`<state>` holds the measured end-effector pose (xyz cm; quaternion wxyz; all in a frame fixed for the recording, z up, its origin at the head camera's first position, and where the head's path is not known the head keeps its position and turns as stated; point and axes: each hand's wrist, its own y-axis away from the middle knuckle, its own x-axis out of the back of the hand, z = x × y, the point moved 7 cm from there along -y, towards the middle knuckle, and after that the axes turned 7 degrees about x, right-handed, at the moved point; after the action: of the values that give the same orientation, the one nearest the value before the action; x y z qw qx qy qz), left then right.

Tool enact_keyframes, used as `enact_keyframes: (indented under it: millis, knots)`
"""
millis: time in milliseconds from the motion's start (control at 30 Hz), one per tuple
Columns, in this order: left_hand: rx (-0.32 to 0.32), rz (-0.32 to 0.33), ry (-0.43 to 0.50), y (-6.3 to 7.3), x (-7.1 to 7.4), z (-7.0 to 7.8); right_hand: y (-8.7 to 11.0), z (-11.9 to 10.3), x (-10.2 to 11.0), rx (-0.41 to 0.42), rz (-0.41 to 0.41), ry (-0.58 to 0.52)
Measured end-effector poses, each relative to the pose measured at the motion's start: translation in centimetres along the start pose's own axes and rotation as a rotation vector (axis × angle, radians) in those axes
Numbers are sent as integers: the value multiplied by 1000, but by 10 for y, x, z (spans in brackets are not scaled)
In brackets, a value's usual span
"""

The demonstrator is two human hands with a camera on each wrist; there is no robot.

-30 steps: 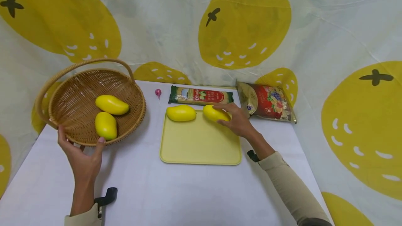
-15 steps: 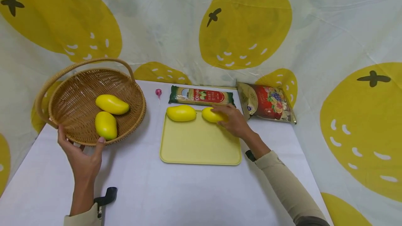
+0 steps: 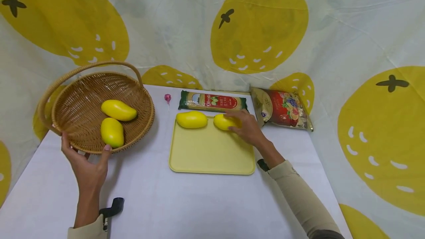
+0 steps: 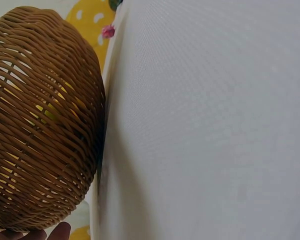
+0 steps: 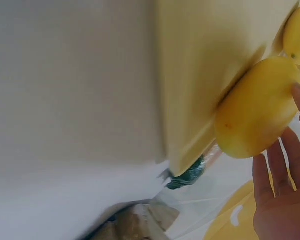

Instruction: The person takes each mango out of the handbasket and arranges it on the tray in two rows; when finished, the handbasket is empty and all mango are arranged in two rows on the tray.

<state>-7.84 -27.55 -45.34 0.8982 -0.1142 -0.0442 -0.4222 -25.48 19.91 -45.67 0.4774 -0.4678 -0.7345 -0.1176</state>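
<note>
Gripping the tilted basket (image 3: pixel 79 115) by its near rim with the left hand (image 3: pixel 87 169) and pointing that forearm straight ahead. Reaching slantwise inward with the right hand (image 3: pixel 248 127) and gripping the right mango (image 3: pixel 222 122) between thumb and curved fingers at the far edge of the tray (image 3: pixel 210 152), near the left mango (image 3: pixel 191 120). With two more mangoes (image 3: pixel 112 132) inside the basket.
</note>
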Motion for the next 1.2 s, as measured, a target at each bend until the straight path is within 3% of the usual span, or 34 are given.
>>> enact_keyframes:
  millis: [267,533,933,1200]
  knots:
    - [-11,4,-10,-8,3,-20,-26,-52,5,109,69,-51]
    - [-8,10,-1,-9,3,-25,-63,-118,-3,198,101,-207]
    - [-16,8,-2,-8,2,-24,-110,-178,-39,329,139,-291]
    - [-10,14,-8,-7,2,-25,-135,-202,-77,311,63,-275]
